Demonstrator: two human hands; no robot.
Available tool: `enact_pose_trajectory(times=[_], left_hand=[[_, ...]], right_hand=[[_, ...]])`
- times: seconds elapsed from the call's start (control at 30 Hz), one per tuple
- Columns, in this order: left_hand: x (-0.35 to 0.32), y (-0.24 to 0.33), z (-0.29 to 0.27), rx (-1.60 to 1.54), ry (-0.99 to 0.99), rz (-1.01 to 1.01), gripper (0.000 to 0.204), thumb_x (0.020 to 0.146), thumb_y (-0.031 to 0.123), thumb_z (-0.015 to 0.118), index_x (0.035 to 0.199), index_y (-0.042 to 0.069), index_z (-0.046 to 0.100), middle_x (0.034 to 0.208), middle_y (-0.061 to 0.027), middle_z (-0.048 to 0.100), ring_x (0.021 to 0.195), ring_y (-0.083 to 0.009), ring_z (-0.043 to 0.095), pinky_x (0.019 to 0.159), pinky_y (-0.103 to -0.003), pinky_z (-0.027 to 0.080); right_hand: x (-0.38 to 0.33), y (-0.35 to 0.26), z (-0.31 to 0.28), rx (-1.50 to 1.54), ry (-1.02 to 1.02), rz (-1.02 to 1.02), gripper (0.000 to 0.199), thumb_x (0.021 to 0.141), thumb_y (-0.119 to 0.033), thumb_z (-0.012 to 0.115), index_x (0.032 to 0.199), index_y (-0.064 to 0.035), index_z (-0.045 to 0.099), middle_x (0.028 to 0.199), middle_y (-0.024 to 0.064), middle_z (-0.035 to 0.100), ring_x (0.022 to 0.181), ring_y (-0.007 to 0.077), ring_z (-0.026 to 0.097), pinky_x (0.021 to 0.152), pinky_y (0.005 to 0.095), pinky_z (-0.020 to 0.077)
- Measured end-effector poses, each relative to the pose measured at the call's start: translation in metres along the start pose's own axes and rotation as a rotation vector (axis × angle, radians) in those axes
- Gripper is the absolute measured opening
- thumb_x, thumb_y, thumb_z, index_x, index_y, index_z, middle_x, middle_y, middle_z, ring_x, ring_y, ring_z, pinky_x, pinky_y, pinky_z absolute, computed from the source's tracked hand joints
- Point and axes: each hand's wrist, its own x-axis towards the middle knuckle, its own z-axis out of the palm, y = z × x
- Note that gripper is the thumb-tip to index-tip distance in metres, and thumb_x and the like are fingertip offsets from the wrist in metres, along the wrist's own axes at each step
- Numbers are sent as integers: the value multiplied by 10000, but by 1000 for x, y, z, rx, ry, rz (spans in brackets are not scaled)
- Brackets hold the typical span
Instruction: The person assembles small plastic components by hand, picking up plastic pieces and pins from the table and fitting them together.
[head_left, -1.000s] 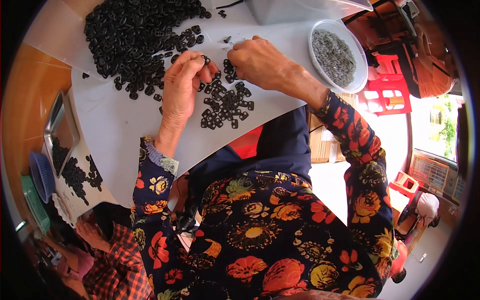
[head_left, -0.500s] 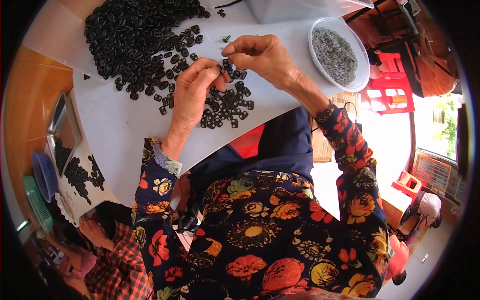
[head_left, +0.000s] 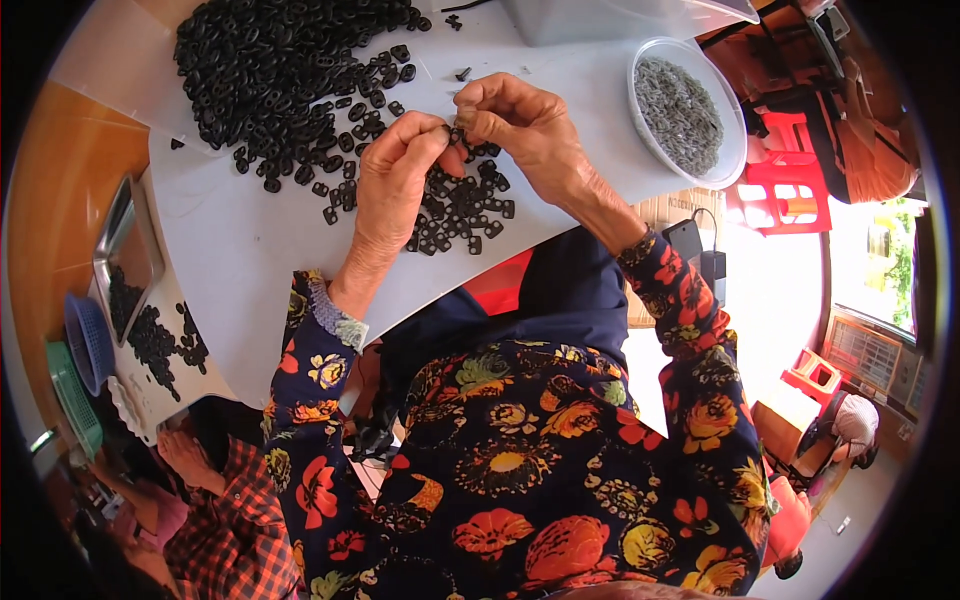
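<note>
Left hand (head_left: pixel 392 180) pinched a black piece (head_left: pixel 456 134), right hand (head_left: pixel 535 130) pinched alongside, contents unclear; cluster (head_left: pixel 465 208) looked done, pile (head_left: pixel 270 80) waited!

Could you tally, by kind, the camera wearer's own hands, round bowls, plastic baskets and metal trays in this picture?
Hands: 2, left hand and right hand
Round bowl: 1
Plastic baskets: 2, blue basket and green basket
Metal tray: 1
Total: 6
</note>
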Motion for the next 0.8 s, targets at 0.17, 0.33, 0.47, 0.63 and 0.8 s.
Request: enact_pose_trajectory(times=[0.17, 0.33, 0.47, 0.63, 0.8], left_hand=[[-1, 2, 4, 29, 30, 22, 151, 910, 140, 508, 889, 18, 595, 751, -46, 594, 650, -69, 500, 622, -194, 395], [-2, 6, 6, 182, 76, 62, 144, 901, 170, 521, 863, 65, 612, 657, 10, 592, 565, 0, 372, 516, -172, 293], [-3, 4, 8, 178, 77, 89, 161, 908, 182, 520, 880, 55, 614, 670, 11, 593, 581, -6, 386, 534, -171, 308], [-6, -1, 10, 128, 129, 95, 105, 903, 77, 511, 894, -1, 581, 725, -39, 626, 661, -67, 570, 647, -198, 463], [-5, -5, 9, 142, 87, 127, 112, 911, 83, 505, 922, -5, 575, 761, -46, 640, 675, -78, 581, 670, -209, 480]], right_hand=[[-1, 5, 2, 40, 10, -10, 157, 889, -57, 616, 1038, -10, 600, 878, 14, 614, 801, 88, 556, 762, 242, 477], [-1, 5, 2, 25, 8, -13, 154, 886, -44, 613, 1036, -11, 598, 880, 13, 613, 823, 84, 560, 780, 244, 481], [0, 5, 5, 10, 28, -92, 129, 873, -9, 607, 1000, 12, 595, 862, 19, 624, 769, 75, 594, 717, 232, 503], [-3, 6, 12, 8, 65, -105, 119, 881, 1, 581, 999, 14, 582, 844, 15, 615, 755, 65, 584, 705, 224, 497], [-4, 11, 11, 13, 97, -111, 140, 880, -4, 578, 1019, 7, 574, 833, 8, 608, 757, 52, 567, 699, 215, 490]])
